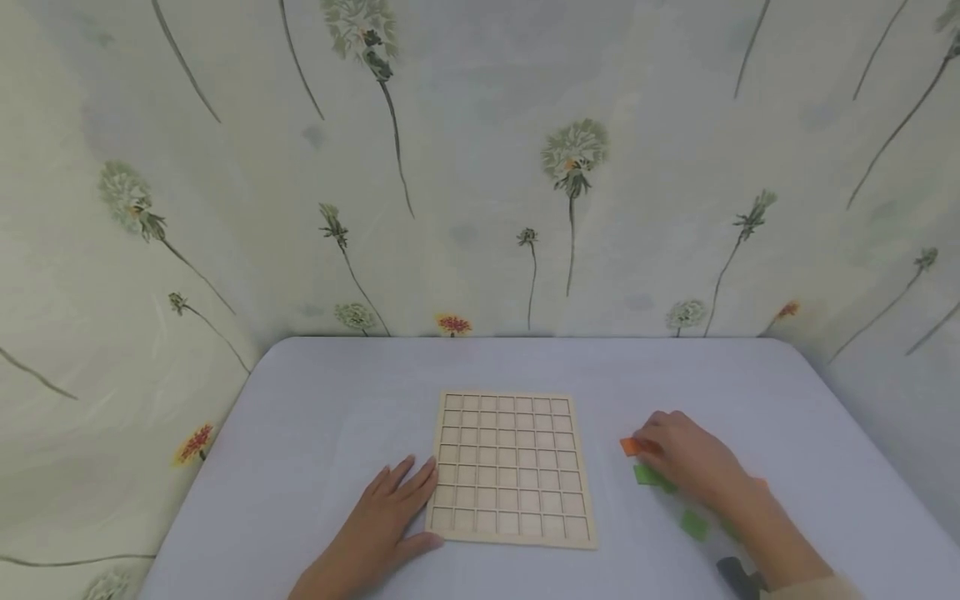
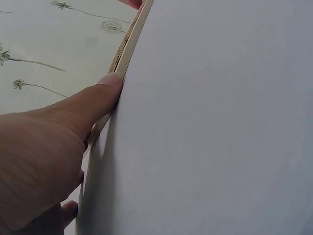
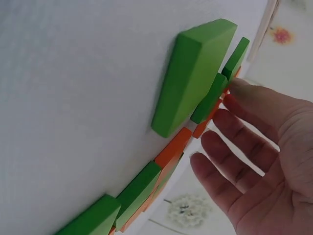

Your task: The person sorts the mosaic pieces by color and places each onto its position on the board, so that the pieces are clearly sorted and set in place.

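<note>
A pale wooden board with a grid of square recesses lies flat on the table. My left hand rests at its left side with fingers extended, fingertips at the edge and thumb by the near corner. In the left wrist view, the thumb lies along the board's edge. Right of the board, my right hand pinches a small orange tile between thumb and index finger. The other fingers curve loosely beside it. Green tiles lie just below that hand, some partly hidden.
Another green tile lies nearer to me, under the right forearm. In the right wrist view, a large green block and several green and orange pieces lie on the white tabletop. A dark object sits by the right wrist. Flower-patterned cloth surrounds the table.
</note>
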Motion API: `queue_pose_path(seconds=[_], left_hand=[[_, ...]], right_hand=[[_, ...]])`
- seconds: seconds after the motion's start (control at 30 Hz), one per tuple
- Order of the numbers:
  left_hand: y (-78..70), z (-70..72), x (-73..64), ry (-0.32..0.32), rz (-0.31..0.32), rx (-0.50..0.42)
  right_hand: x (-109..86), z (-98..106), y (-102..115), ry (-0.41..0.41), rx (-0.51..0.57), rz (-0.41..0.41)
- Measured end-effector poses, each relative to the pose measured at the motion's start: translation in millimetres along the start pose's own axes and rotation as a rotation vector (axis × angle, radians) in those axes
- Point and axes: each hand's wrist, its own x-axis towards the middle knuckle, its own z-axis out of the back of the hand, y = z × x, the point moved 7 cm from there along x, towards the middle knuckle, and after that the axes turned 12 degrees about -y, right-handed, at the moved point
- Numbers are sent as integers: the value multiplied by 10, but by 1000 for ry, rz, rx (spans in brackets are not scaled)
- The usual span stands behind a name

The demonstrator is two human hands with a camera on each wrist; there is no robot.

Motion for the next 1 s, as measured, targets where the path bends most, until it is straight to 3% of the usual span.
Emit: queue_pose_path(seconds=[0.57,0.77,1.0], left_hand=[[105,-98,-19,-43,41,-85],[144,-141,-25,-27,66,-90],[131,-115,-38,-68,35,-150]], right_hand=[[96,-67,-69,30,45,-54],[108,-101,-115,106,109,-145],[84,-126,-128,133,252,-232]])
